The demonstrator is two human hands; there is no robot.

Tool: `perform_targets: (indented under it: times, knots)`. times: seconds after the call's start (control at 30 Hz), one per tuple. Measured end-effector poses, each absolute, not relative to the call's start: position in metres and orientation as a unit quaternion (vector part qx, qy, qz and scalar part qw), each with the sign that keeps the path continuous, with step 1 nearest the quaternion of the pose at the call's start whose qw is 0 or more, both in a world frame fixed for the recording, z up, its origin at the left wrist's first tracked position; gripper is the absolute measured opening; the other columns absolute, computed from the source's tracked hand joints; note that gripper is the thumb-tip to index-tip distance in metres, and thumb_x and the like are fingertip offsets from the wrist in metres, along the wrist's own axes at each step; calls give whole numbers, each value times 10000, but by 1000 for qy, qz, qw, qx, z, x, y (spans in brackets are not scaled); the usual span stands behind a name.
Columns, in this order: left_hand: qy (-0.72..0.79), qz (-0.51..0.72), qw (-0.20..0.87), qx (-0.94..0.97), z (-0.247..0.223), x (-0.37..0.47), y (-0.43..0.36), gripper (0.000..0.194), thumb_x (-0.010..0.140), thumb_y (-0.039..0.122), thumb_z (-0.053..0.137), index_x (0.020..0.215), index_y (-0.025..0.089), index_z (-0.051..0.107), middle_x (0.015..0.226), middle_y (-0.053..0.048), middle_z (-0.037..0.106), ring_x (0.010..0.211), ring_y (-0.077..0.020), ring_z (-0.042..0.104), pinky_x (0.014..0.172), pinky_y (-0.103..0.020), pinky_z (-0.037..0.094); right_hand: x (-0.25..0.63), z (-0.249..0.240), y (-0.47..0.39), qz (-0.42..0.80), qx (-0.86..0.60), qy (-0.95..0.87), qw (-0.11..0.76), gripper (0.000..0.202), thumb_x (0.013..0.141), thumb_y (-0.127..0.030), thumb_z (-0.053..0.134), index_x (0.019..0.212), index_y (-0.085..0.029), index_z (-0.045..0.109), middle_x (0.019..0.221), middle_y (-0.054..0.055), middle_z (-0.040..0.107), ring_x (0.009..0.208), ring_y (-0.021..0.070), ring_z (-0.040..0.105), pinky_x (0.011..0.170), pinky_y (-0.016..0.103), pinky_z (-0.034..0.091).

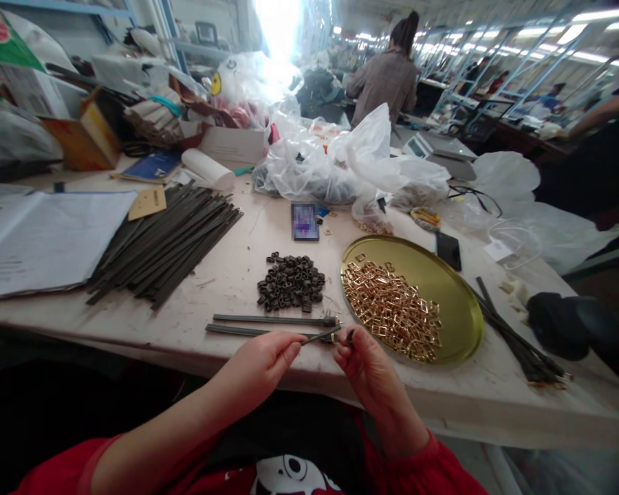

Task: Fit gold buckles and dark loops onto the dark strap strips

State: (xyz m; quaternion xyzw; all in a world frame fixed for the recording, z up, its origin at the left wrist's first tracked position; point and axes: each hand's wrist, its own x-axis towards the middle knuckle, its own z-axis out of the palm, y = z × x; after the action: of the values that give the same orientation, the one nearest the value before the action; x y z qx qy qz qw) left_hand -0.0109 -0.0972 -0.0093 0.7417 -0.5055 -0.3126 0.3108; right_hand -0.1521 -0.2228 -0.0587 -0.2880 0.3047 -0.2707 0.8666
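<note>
My left hand (pixel 268 361) pinches a thin dark strap (pixel 320 336) near its tip, at the table's front edge. My right hand (pixel 365 364) is closed on a small dark loop (pixel 349 335) right at the strap's end. Two more dark straps with gold buckles (pixel 273 320) lie on the table just beyond my hands. A heap of small dark loops (pixel 291 282) sits behind them. To the right, a round gold tray (pixel 443 275) holds a pile of gold buckles (pixel 392 309).
A large bundle of dark straps (pixel 165 240) lies at the left beside papers (pixel 41 240). A phone (pixel 305 221) and clear plastic bags (pixel 335 165) sit further back. More finished straps (pixel 516 337) lie at the right. A person (pixel 386 75) stands with their back turned beyond the table.
</note>
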Motion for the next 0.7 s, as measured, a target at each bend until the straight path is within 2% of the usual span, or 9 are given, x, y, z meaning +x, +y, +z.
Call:
perform_targets:
  times: [0.1, 0.17, 0.27, 0.43, 0.5, 0.6, 0.7]
  knots:
    - [-504, -366, 305, 720, -1, -12, -96, 342, 910, 327, 301, 811, 162, 584, 641, 10, 556, 613, -137, 520, 579, -218, 377, -149, -53, -220, -259, -261, 295, 882, 301, 573, -335, 802, 700, -167, 588, 647, -54, 577, 517, 35, 503, 488, 127, 470]
    - [-511, -374, 311, 709, 0, -15, -96, 323, 907, 320, 305, 752, 173, 547, 583, 32, 497, 549, -121, 471, 528, -207, 326, -147, -50, -218, -262, -254, 298, 882, 308, 562, -323, 809, 709, -172, 584, 631, -61, 568, 521, 37, 504, 501, 131, 470]
    - [-518, -367, 322, 703, -6, -19, -94, 295, 899, 305, 326, 753, 178, 549, 622, 25, 508, 586, -123, 474, 547, -202, 310, -144, -49, -213, -270, -271, 299, 874, 311, 572, -335, 802, 711, -170, 578, 625, -67, 555, 510, 32, 487, 502, 129, 458]
    - [-513, -366, 291, 720, -12, -18, -90, 310, 887, 309, 330, 779, 177, 588, 639, 6, 535, 618, -147, 486, 557, -220, 281, -145, -59, -210, -310, -386, 297, 816, 291, 653, -400, 736, 690, -172, 559, 585, -69, 526, 471, 34, 436, 458, 131, 388]
    - [-509, -368, 283, 724, -9, -16, -89, 309, 879, 297, 336, 723, 176, 574, 636, 4, 542, 613, -145, 481, 556, -224, 270, -147, -61, -211, -310, -435, 297, 791, 246, 693, -358, 715, 684, -170, 555, 558, -71, 513, 470, 38, 429, 457, 129, 367]
    - [-503, -365, 287, 729, -3, -13, -88, 283, 857, 271, 366, 661, 173, 544, 614, 14, 521, 589, -133, 455, 547, -225, 256, -148, -56, -214, -293, -466, 303, 778, 201, 682, -277, 731, 679, -162, 566, 573, -65, 544, 480, 35, 447, 471, 122, 381]
    - [-457, -421, 340, 706, -4, -11, -89, 262, 849, 313, 371, 740, 169, 560, 585, 32, 466, 548, -116, 412, 515, -213, 266, -146, -49, -215, -289, -411, 317, 804, 211, 629, -234, 765, 720, -168, 586, 685, -43, 634, 511, 31, 511, 500, 116, 435]
